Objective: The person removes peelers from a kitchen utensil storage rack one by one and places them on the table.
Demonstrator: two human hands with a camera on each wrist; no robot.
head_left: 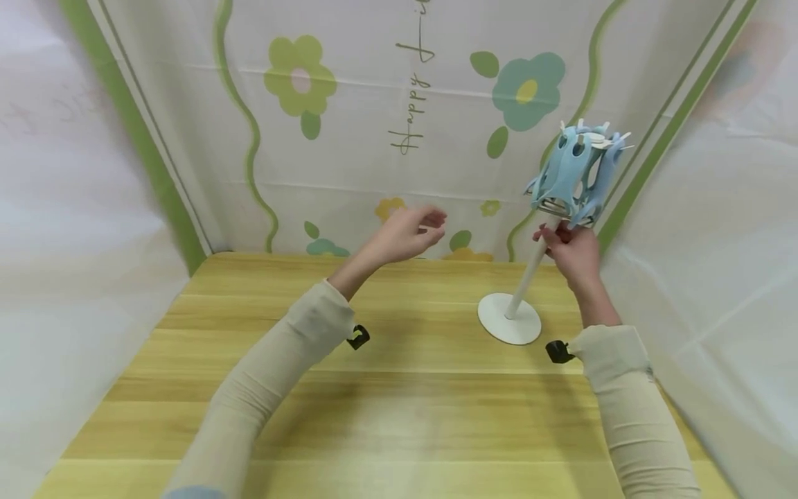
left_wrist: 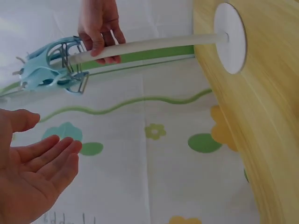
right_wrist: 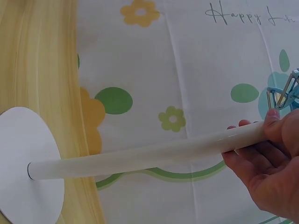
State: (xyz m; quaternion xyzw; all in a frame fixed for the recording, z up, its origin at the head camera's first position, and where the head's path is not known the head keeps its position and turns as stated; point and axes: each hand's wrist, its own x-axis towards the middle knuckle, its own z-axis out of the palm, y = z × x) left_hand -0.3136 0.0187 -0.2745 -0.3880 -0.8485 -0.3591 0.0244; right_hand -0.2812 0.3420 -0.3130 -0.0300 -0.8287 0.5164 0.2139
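A white stand with a round base (head_left: 509,319) rests on the table, its pole rising to a top hung with light-blue peelers (head_left: 564,170). The right hand (head_left: 575,258) grips the pole just under the peelers; in the right wrist view its fingers and thumb curl round the pole (right_wrist: 140,156). Left of the stand, the left hand (head_left: 411,232) is held in the air, touching nothing. The left wrist view has this hand (left_wrist: 39,172) palm up with relaxed fingers, apart from the blue peelers (left_wrist: 42,70).
The wooden table (head_left: 399,430) has its far edge against a white cloth (head_left: 374,138) printed with flowers. White sheets hang at both sides. Black wrist devices (head_left: 559,351) are at both cuffs.
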